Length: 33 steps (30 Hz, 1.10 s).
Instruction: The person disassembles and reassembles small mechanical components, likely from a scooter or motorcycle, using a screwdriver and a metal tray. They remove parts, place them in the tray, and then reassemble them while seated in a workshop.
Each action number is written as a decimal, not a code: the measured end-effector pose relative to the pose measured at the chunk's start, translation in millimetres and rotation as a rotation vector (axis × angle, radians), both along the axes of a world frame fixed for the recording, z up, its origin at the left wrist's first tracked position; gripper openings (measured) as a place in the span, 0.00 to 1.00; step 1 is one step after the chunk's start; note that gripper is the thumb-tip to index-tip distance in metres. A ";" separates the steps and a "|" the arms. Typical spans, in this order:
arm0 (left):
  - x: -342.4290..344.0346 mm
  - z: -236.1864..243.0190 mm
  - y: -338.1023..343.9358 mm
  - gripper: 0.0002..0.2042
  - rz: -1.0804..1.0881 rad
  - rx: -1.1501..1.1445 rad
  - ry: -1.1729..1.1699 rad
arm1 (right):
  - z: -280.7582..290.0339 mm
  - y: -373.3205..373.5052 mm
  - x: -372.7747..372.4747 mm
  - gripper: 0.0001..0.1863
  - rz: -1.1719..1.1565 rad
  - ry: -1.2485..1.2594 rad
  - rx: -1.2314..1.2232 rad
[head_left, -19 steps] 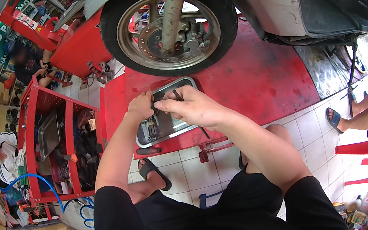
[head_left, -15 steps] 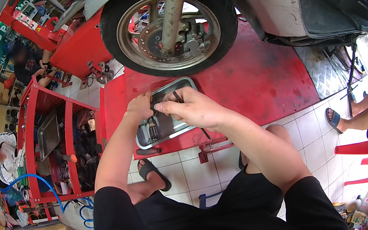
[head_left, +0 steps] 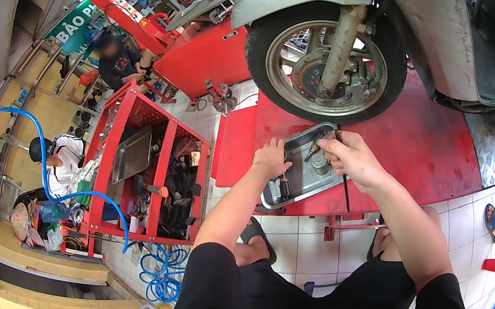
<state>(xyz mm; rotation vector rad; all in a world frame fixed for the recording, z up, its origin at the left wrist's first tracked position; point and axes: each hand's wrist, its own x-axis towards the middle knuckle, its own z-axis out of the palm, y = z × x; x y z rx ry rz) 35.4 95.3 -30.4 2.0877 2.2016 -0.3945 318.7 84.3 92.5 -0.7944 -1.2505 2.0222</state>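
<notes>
We are crouched at the red lift platform (head_left: 413,149), sorting through the small metal parts tray (head_left: 299,179) that sits on its near edge, just below the scooter's front wheel (head_left: 327,69). Our left hand (head_left: 271,157) rests on the tray's left rim, fingers curled over the edge, holding nothing else that we can see; it seems to be steadying the tray. Our right hand (head_left: 353,154) hangs over the tray's right end, fingers pinched narrow around a small brass-tipped part (head_left: 313,150), with a thin black rod-like tool (head_left: 343,172) running down from the same grip past the platform edge. Whether the rod is truly gripped or only passes behind the fingers, we cannot tell. In the tray lie a short grey cylinder (head_left: 319,164) and some darker pieces near the left end.

We judge the step in hand to be picking a small part out of the tray, with the wheel and its brake caliper (head_left: 356,74) close above. The next move would call for a firm pinch and a clean lift clear of the rim while the left hand keeps the tray from sliding off.

A red tool cart (head_left: 153,168) stands to our left, and two other people work beyond it.
</notes>
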 end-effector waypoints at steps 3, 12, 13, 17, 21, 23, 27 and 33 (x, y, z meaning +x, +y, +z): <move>-7.8 2.0 -16.5 0.34 -0.019 0.141 -0.019 | -6.9 1.2 -2.4 0.09 -0.045 0.025 0.023; 8.2 57.4 -121.6 0.25 0.165 0.227 -0.303 | 33.2 -9.9 19.8 0.14 0.139 0.380 0.040; 5.5 55.8 -129.2 0.25 0.203 0.231 -0.373 | 35.7 -14.5 21.0 0.14 0.144 0.471 0.069; -9.1 53.9 -122.2 0.22 0.277 0.330 -0.538 | -31.3 -23.5 -2.3 0.12 0.639 0.124 -0.443; -20.1 48.3 -108.4 0.21 0.290 0.360 -0.518 | -77.7 -34.0 -33.1 0.08 0.440 -0.153 -0.594; -19.2 47.7 -107.9 0.20 0.306 0.317 -0.504 | -87.2 -31.3 -37.0 0.07 0.286 -0.200 -0.569; -21.9 36.8 -119.9 0.20 0.289 0.307 -0.499 | -43.3 -15.1 -48.7 0.10 0.048 0.133 -0.382; -7.7 23.8 -116.2 0.20 0.225 0.346 -0.465 | -82.7 -19.8 -53.8 0.07 0.150 -0.101 -0.590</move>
